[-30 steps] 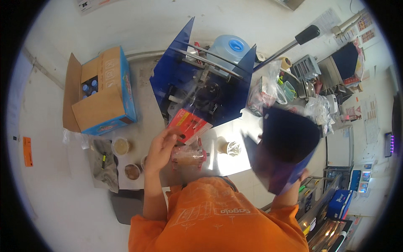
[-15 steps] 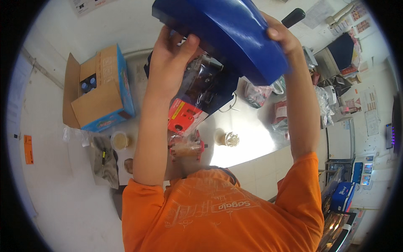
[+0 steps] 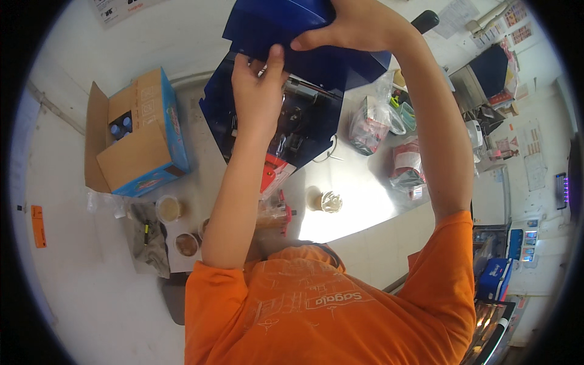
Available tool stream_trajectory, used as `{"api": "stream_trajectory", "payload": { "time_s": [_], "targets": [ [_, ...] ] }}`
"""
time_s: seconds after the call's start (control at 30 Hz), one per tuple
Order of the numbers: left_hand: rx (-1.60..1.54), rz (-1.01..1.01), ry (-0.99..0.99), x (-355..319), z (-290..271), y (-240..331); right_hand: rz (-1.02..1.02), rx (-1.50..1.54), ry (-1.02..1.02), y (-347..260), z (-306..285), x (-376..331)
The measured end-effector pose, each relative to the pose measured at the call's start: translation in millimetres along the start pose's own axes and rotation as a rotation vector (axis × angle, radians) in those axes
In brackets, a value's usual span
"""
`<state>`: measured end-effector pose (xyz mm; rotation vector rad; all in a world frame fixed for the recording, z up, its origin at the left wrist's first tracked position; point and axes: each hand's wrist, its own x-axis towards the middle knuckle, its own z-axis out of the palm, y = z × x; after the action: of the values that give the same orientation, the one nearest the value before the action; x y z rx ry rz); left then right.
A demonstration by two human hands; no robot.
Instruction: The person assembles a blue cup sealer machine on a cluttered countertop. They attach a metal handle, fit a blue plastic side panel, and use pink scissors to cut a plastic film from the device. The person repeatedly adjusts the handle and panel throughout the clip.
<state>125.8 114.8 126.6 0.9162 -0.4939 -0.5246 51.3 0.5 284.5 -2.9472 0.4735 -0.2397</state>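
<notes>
A dark blue machine (image 3: 328,115) stands on the metal table, its inner parts exposed. Above it the glossy blue cover (image 3: 274,24) is raised and tilted. My right hand (image 3: 365,27) grips the cover from the right, thumb on its near face. My left hand (image 3: 258,82) reaches up to the cover's lower edge, thumb and fingers apart; some fingertips are hidden in shadow. A black handle (image 3: 426,22) sticks out beyond my right wrist. Below the machine lie a red label panel (image 3: 274,173) and a red-ended roll (image 3: 283,213), partly behind my left forearm.
An open cardboard box (image 3: 137,134) with blue-capped bottles stands left. Lidded cups, one pale (image 3: 170,208), one brown (image 3: 187,244), sit near a grey cloth (image 3: 148,234). Another clear cup (image 3: 331,202) stands on the table (image 3: 359,204). Plastic-wrapped packs (image 3: 368,128) lie to the right.
The blue cover has swung upward and away, showing more of the machine's inside. My right hand has moved left along with it. My left hand stays near the cover's edge.
</notes>
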Motion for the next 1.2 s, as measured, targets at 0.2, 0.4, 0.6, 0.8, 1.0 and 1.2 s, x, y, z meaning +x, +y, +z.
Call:
{"api": "stream_trajectory", "payload": {
  "time_s": [0.2, 0.4, 0.6, 0.8, 1.0, 1.2],
  "targets": [
    [0.4, 0.1, -0.029, -40, -49, -12, -0.182, 0.23, -0.006, -15, 9, -26],
    [1.1, 0.275, -0.008, -113, -87, -65, -0.002, 0.179, 0.583, -34, 15, -79],
    [0.96, -0.204, 0.045, -228, -156, -68, 0.103, 0.751, 1.002, 35, 21, -238],
    [1.095, -0.377, 0.012, -293, -191, -98, 0.867, 0.35, 1.018, 99, 114, -321],
    [1.062, -0.493, 0.044, -261, -212, -166, 0.902, 0.014, 0.453, 188, 246, -376],
    [1.29, -0.563, -0.196, -223, -233, -134, 0.795, -0.194, -0.06, 197, 324, -333]
  ]
}}
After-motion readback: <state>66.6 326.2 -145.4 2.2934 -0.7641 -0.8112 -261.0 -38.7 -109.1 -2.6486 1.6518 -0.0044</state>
